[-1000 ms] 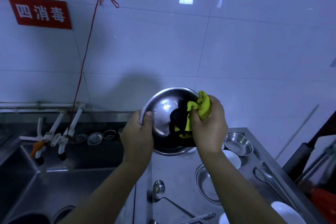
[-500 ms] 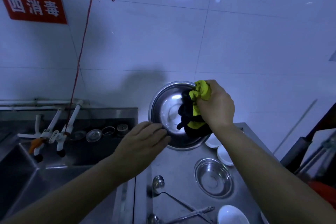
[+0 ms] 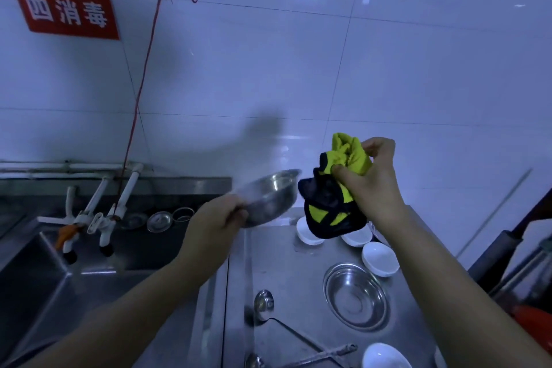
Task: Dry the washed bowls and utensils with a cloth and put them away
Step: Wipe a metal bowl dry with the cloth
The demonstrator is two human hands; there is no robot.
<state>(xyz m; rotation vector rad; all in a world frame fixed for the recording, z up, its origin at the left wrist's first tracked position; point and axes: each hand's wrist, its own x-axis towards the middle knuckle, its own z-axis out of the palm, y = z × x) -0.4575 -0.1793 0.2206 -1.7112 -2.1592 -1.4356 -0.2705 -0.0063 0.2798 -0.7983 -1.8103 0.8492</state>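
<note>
Holding a steel bowl (image 3: 270, 196) in the left hand (image 3: 215, 224), a bunched cloth (image 3: 334, 188) in the right hand (image 3: 373, 185).

Gripping the bowl by its near rim, fingers curled round the edge, tilting it so the opening is facing up and toward the wall, above the seam between sink (image 3: 44, 272) and surface (image 3: 298, 272). Clutching the yellow-and-dark cloth just right of the bowl's far rim, apart from the metal. Probably heading for set-down next, with the left hand alone carrying the bowl; waiting below on the surface are another steel bowl (image 3: 355, 296), white dishes (image 3: 380, 258) and ladles (image 3: 264, 302).
</note>
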